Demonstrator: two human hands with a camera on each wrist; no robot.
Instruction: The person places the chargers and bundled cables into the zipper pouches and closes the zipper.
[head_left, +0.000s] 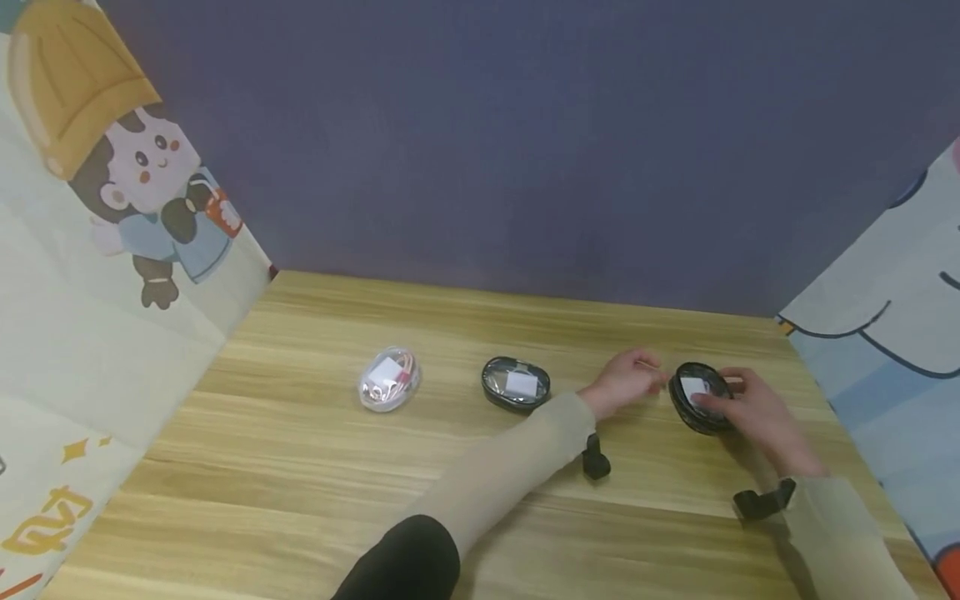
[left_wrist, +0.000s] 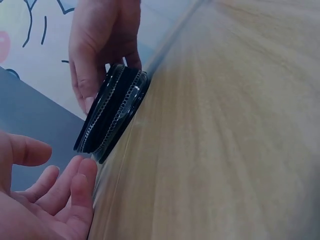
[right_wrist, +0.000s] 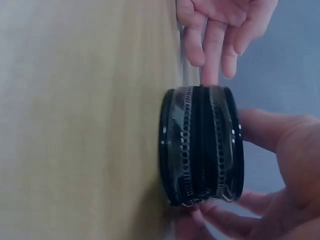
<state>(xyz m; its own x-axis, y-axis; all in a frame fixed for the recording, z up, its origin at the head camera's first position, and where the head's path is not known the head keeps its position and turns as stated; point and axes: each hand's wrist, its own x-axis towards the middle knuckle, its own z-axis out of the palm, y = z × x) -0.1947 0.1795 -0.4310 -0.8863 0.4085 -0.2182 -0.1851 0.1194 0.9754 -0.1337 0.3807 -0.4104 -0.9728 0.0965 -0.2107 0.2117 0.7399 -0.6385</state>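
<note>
A round, clear zip pouch with black edging and a white label inside is at the right of the table. My right hand grips it, thumb over the top face and fingers around the far side. In the right wrist view the black zipper side of the pouch faces the camera. My left hand reaches in from the left, fingers loosely extended and holding nothing. In the left wrist view its fingertips lie close to the pouch's lower edge; whether they touch it I cannot tell.
A second black-edged clear pouch with a white label lies mid-table, beside my left forearm. Farther left sits a white-edged clear pouch with something pinkish inside. A dark panel rises behind the wooden table, with cartoon-printed sheets at both sides.
</note>
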